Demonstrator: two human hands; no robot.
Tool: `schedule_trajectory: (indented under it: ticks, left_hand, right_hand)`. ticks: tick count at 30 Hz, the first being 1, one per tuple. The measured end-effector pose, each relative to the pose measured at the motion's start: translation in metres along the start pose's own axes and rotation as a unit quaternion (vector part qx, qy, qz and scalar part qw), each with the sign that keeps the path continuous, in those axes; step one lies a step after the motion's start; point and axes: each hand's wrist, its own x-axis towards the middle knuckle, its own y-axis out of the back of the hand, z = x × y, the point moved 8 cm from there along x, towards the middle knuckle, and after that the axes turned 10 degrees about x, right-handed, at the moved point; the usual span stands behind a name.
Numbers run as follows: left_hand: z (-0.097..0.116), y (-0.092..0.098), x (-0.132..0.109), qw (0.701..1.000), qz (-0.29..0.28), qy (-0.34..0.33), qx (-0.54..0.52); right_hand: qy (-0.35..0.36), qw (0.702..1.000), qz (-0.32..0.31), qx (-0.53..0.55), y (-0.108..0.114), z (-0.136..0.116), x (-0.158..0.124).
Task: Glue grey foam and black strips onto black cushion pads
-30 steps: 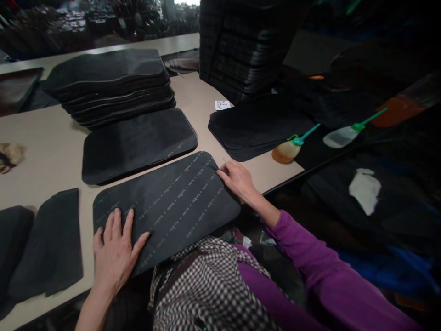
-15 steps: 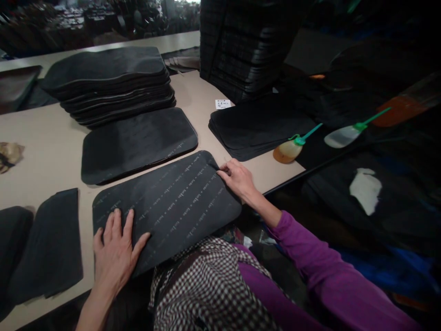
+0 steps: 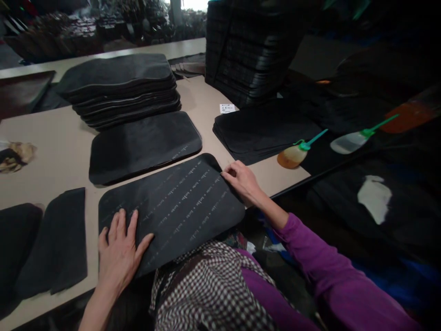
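Observation:
In front of me lies a dark sheet with rounded corners (image 3: 182,207), printed with slanting rows of pale lettering; its near side reaches past the table edge. My left hand (image 3: 120,248) rests flat on the sheet's left part, fingers spread. At the sheet's right edge, my right hand (image 3: 241,180) has thumb and index finger pressed together, closed on that edge. Just beyond the sheet is a low pile of similar dark sheets (image 3: 144,145). What lies under the printed sheet is hidden.
A taller dark stack (image 3: 124,87) stands behind the pile. Right of it are more dark sheets (image 3: 262,131), a paper label (image 3: 227,108) and a squeeze bottle of amber liquid (image 3: 292,156). Another bottle (image 3: 347,141) lies farther right. Dark pieces (image 3: 65,243) lie at left.
The view has shifted slightly, so everything sits a little further right and lower. Both hands keep their places on the printed sheet.

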Motion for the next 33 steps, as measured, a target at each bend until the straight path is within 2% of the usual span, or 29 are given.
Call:
schedule_trajectory:
  ticks: [8, 24, 28, 33]
  left_hand:
    - [-0.003, -0.003, -0.001, 1.0, 0.007, 0.002, -0.006]
    - [-0.001, -0.001, -0.001, 1.0, 0.005, 0.006, -0.009]
    - [-0.002, -0.003, -0.001, 1.0, -0.004, 0.007, -0.002]
    - [-0.001, -0.004, -0.002, 1.0, -0.006, 0.011, 0.012]
  right_hand:
    - [-0.028, 0.998, -0.037, -0.052, -0.009, 0.011, 0.007]
    - [-0.086, 0.984, -0.116, -0.106, -0.009, 0.004, 0.017]
    - [-0.115, 0.982, -0.112, -0.101, -0.008, 0.01, 0.024]
    - [-0.129, 0.985, -0.065, -0.095, 0.007, 0.022, 0.032]
